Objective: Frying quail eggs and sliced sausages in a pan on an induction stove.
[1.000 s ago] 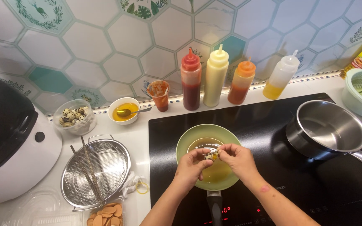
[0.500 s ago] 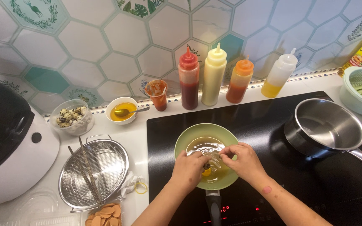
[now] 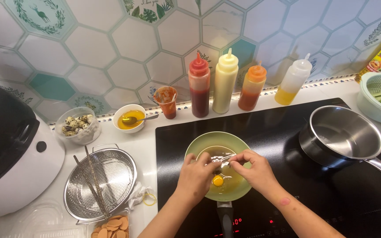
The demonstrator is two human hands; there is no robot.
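A small green frying pan stands on the black induction hob, its handle pointing toward me. Over it, my left hand and my right hand together hold a small cracked quail egg shell, pulled apart between the fingertips. A little yellow yolk with clear white lies in the pan just under the shell. A glass bowl of speckled quail eggs sits at the left by the tiled wall.
Four squeeze bottles stand at the wall: red, cream, orange, clear with yellow oil. A steel saucepan, metal strainer with chopsticks, white cooker, sauce bowl, green colander surround the pan.
The hands have pulled the shell apart, and the yolk has dropped into the pan. The hands stay over the pan's middle.
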